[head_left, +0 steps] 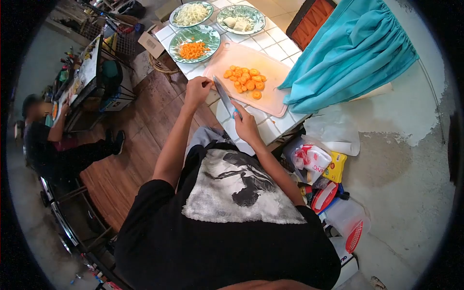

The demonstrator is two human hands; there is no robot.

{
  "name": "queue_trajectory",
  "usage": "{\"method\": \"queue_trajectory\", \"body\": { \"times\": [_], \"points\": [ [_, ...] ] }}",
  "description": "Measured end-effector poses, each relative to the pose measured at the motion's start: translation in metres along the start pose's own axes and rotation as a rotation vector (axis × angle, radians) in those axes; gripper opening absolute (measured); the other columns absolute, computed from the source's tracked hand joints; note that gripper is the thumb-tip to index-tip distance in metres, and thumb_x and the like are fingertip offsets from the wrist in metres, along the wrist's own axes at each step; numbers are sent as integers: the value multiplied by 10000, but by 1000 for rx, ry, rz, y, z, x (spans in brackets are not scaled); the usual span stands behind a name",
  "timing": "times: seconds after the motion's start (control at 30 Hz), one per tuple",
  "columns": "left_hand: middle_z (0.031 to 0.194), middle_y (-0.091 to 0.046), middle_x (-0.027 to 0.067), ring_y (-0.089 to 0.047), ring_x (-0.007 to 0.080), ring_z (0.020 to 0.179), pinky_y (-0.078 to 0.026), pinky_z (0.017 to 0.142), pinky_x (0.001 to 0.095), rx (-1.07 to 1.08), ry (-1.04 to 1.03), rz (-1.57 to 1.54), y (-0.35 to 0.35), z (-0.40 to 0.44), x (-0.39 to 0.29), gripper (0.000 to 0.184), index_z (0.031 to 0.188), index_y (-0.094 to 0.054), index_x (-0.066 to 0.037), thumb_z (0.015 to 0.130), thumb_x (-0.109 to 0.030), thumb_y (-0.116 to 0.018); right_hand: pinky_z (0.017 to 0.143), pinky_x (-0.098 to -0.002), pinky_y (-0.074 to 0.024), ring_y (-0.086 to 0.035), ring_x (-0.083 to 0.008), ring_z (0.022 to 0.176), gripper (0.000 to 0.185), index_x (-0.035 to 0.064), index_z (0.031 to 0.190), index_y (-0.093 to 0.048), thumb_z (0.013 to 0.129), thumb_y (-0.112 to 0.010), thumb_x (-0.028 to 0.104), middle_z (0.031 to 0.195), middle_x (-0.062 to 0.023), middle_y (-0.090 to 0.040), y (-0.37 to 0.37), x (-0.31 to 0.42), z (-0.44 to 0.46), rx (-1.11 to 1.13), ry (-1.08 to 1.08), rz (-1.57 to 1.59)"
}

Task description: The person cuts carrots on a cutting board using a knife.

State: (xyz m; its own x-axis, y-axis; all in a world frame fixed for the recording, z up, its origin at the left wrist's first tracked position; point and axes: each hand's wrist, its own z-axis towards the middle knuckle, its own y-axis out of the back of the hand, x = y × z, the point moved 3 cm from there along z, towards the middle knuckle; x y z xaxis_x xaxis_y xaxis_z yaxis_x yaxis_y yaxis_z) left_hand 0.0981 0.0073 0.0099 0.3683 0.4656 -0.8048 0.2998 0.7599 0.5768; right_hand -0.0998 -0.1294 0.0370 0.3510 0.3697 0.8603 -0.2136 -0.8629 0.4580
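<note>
Closest, the right hand (pixel 245 124) grips the knife (pixel 223 94); the left hand (pixel 197 92) pinches a tiny orange piece (pixel 212 83) just left. Beyond, carrot slices (pixel 244 79) lie on the pink board (pixel 274 93); farther left, shredded carrot (pixel 193 50) fills a plate (pixel 209 36).

Lettering is showing on packaging to the right of the right hand (pixel 247 126). A white plastic packet with red areas (pixel 316 162), lying to the right of this hand and slightly nearer the body, is bearing red letters that are appearing to read "ANG". A white box with dark lettering (pixel 346 260), sitting farther from the hand and nearer the body, is displaying a partial word seemingly beginning "GE". Print on the glossy yellow packet (pixel 335 167), lying beyond the white one, is remaining too small to read.
</note>
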Motion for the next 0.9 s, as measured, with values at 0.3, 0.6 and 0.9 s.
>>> {"method": "queue_trajectory", "body": {
  "times": [0.3,0.6,0.9],
  "points": [
    [839,-689,156,-693,295,733,-545,685,364,-77,-95,-33,3,-9,-8,129,928,-754,12,849,-90,-764,720,-422,-512,-649,-324,691,452,169,1468,-546,1020,-531,109,871,-230,-678,-6,0,-4,-61,53,-4],
    [824,-676,131,-679,231,704,-519,647,307,-14,-93,-139,5,-6,-5,107,934,-750,30,835,-6,-766,864,-405,-526,-702,-393,1045,433,93,1451,-548,1020,-516,72,1218,-271,-670,-5,10,-18,-26,11,70],
    [805,-664,114,-657,190,684,-505,626,293,-50,-121,-179,8,-14,-24,92,924,-744,31,840,4,-767,723,-475,-514,-662,-481,830,482,144,1477,-531,1001,-538,68,929,-330,-651,-6,12,-23,-123,124,87]
  ]
}}
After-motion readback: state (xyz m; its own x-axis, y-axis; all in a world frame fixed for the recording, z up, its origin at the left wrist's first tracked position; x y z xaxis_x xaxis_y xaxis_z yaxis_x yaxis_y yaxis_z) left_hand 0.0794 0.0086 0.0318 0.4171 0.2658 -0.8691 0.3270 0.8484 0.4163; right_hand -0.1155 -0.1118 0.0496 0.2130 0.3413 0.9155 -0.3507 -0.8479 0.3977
